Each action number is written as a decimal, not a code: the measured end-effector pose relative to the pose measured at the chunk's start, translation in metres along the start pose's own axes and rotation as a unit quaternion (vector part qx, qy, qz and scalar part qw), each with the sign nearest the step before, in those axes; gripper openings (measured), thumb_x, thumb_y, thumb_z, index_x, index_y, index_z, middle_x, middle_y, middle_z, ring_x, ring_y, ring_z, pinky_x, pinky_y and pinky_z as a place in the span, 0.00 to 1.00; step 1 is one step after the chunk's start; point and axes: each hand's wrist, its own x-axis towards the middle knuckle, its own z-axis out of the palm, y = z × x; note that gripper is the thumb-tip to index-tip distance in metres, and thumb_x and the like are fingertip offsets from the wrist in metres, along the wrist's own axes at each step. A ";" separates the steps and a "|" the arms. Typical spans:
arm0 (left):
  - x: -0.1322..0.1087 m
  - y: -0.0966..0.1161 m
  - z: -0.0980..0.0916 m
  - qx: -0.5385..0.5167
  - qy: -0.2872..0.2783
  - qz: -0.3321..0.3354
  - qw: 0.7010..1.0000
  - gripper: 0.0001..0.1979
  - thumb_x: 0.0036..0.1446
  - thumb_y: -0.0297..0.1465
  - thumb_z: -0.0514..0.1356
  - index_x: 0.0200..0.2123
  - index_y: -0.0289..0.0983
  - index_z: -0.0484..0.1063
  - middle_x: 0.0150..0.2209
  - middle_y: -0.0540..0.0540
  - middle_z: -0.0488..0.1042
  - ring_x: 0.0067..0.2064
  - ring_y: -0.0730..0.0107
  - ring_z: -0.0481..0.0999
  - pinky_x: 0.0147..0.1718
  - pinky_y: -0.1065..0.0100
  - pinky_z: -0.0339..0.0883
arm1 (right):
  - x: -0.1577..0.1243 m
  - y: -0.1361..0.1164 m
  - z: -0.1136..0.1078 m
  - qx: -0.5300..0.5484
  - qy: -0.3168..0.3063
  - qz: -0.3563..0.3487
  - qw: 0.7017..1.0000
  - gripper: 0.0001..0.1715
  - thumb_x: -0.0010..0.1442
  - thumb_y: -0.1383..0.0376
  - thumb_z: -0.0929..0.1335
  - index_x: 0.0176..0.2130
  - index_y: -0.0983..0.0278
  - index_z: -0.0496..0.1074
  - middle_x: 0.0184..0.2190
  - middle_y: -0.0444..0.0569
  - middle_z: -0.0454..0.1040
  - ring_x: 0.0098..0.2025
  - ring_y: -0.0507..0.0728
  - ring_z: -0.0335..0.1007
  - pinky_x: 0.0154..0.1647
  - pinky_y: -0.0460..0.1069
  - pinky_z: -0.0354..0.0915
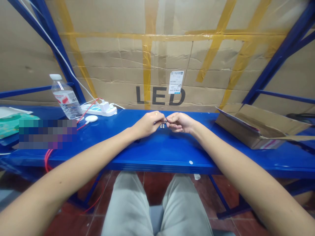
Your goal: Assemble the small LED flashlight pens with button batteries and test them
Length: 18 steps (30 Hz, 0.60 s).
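We face a large taped cardboard sheet (113, 67) printed "LED", behind a blue table (152, 155). On the table's right stands an open cardboard box (237, 131), and on its left a clear bottle (66, 100) with a white cap. Between them, over the table, our left hand (148, 124) and right hand (182, 122) meet, fingers curled narrow, both pinching a small dark piece (166, 121) too tiny for us to identify. Left of our hands lie a white power strip (111, 112) and a round white disc (92, 118). Just below our fingertips we see small shiny bits (162, 126).
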 end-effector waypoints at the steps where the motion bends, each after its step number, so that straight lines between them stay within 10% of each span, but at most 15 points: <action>1: 0.000 0.000 0.000 0.000 0.000 0.000 1.000 0.07 0.63 0.26 0.54 0.35 0.38 0.71 0.37 0.44 0.78 0.41 0.66 0.76 0.43 0.65 0.68 | -0.001 -0.001 0.001 -0.006 -0.002 0.003 1.000 0.11 0.57 0.64 0.68 0.26 0.69 0.72 0.10 0.39 0.57 0.12 0.45 0.39 0.11 0.42 0.41; 6: 0.003 0.008 0.000 -0.034 0.004 -0.048 0.998 0.04 0.64 0.27 0.55 0.37 0.38 0.69 0.36 0.46 0.77 0.38 0.67 0.75 0.40 0.66 0.66 | -0.014 -0.017 0.003 -0.181 0.075 0.002 0.981 0.24 0.63 0.51 0.67 0.31 0.69 0.73 0.17 0.47 0.68 0.16 0.49 0.56 0.16 0.46 0.53; 10: 0.004 0.010 -0.003 -0.049 0.028 -0.107 0.993 0.04 0.65 0.29 0.54 0.41 0.37 0.68 0.37 0.47 0.76 0.37 0.68 0.74 0.39 0.67 0.65 | -0.024 -0.025 -0.012 -0.429 0.293 -0.072 0.852 0.21 0.64 0.53 0.67 0.31 0.68 0.75 0.22 0.47 0.71 0.23 0.51 0.61 0.25 0.47 0.57; 13: 0.003 0.005 -0.004 -0.033 0.024 -0.136 0.990 0.07 0.65 0.30 0.53 0.43 0.38 0.69 0.36 0.47 0.75 0.36 0.67 0.73 0.39 0.65 0.65 | -0.026 -0.022 -0.024 -0.564 0.253 -0.001 0.786 0.08 0.55 0.63 0.72 0.28 0.66 0.77 0.25 0.48 0.75 0.27 0.53 0.66 0.28 0.47 0.59; 18: 0.001 -0.004 -0.003 -0.012 0.011 -0.147 0.989 0.09 0.65 0.31 0.52 0.45 0.39 0.70 0.36 0.47 0.76 0.37 0.65 0.74 0.39 0.64 0.65 | -0.020 -0.011 -0.024 -0.600 0.197 0.100 0.769 0.05 0.48 0.73 0.73 0.28 0.64 0.79 0.27 0.50 0.78 0.26 0.55 0.71 0.29 0.48 0.61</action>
